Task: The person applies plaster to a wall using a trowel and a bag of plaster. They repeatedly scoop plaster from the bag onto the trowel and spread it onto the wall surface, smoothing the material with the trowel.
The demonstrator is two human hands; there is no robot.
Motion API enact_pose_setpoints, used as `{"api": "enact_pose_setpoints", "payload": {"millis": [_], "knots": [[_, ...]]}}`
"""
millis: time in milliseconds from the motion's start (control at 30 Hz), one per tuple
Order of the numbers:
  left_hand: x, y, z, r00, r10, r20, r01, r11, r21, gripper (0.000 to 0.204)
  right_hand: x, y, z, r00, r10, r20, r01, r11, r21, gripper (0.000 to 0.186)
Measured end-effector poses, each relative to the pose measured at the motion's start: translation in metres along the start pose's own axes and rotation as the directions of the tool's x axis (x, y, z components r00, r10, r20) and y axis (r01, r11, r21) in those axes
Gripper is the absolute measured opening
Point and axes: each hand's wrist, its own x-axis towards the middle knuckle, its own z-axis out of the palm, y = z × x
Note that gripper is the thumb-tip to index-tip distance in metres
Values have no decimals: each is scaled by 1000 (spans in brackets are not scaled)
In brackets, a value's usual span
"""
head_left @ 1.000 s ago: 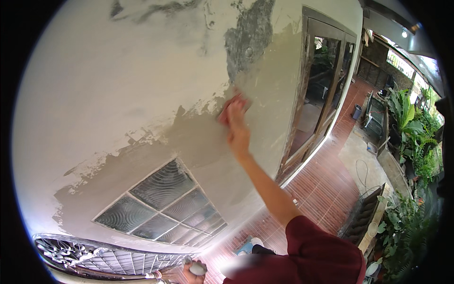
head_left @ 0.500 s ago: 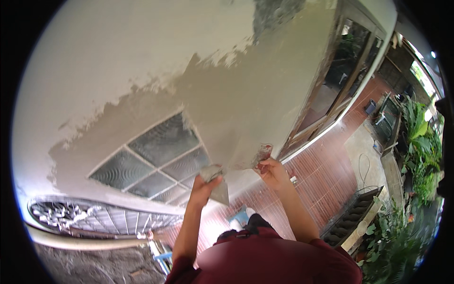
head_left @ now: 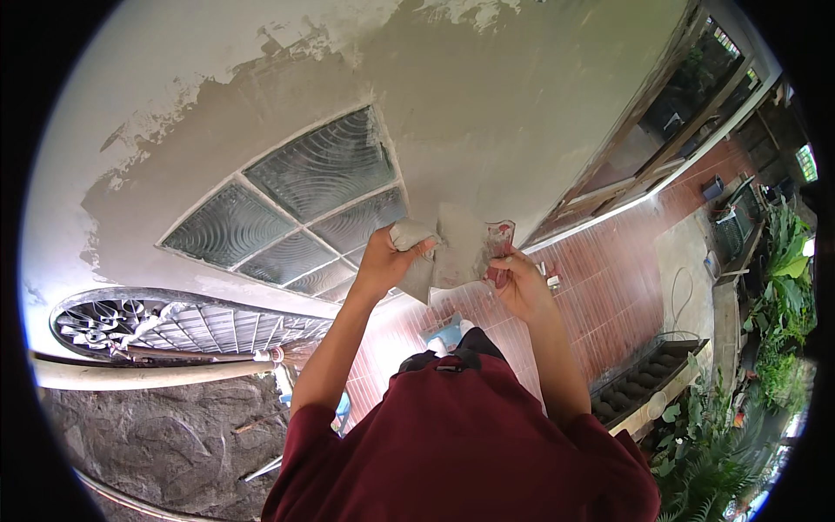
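Note:
My left hand (head_left: 381, 268) is closed around a putty-caked flat tool (head_left: 417, 280); its pale grey blade tapers to a corner below the thumb. Thick putty hides its handle. In my right hand (head_left: 522, 285) is a scraper with a red handle (head_left: 500, 237), smeared with grey putty, pinched between thumb and fingers. Its blade side faces the left tool, a short way apart, and the exact edge blends into the pale background. Both tools are held in front of the wall (head_left: 474, 113), which carries a wet-looking grey coat with a ragged upper left edge.
A glass-block window (head_left: 322, 165) is set in the wall left of my hands. Lower left are an oval metal grille (head_left: 200, 326) and rough dark ground (head_left: 174, 435). Red tiles (head_left: 591, 296) cover the floor; a wood-framed door (head_left: 661, 130), planter trough (head_left: 652, 374) and plants (head_left: 774, 304) lie right.
The view has tipped downward, so the window and both hands sit higher in the picture. Both hands still hold their tools, which stay close together.

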Motion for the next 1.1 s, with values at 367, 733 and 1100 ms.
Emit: {"api": "enact_pose_setpoints", "payload": {"millis": [367,733,1100], "knots": [[7,-7,1,975,187,-117,-166,971,173,22,-3,10,6,996,-32,-79,15,978,-210,22],[-2,-18,-3,978,203,-50,-176,929,325,20,-1,19,4,995,-88,-35,82,986,-148,29],[-11,-30,-6,984,178,25,-172,894,414,18,1,25,5,991,-116,-62,112,992,-65,28]]}}
